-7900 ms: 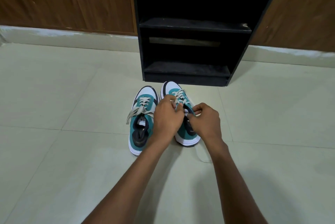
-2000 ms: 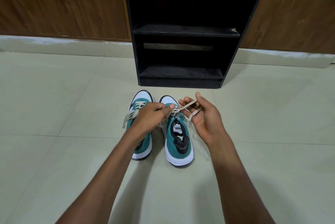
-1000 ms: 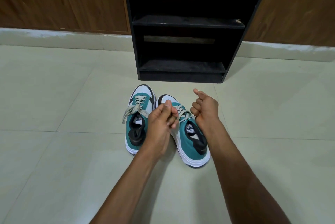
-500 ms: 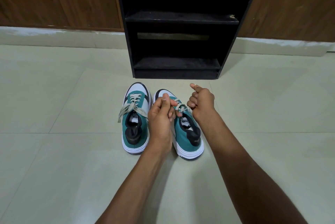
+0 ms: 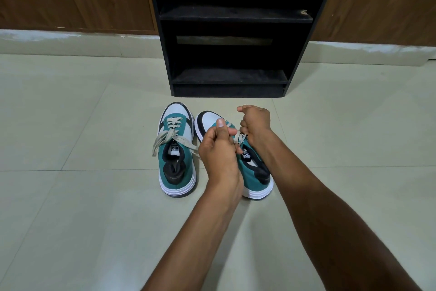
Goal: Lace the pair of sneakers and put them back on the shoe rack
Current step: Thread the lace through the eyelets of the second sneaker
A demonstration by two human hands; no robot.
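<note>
Sneaker lace [image 5: 238,138] now pulled taut, both hands clenched on ends — L [image 5: 219,149], R [image 5: 256,123]; knot tightening, rack [image 5: 165,54] next.

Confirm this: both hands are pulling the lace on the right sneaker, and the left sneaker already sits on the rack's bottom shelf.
Not quite. The head view shows the left sneaker on the floor tiles beside the right sneaker, in front of the shoe rack. Both hands do grip the right sneaker's lace.
</note>
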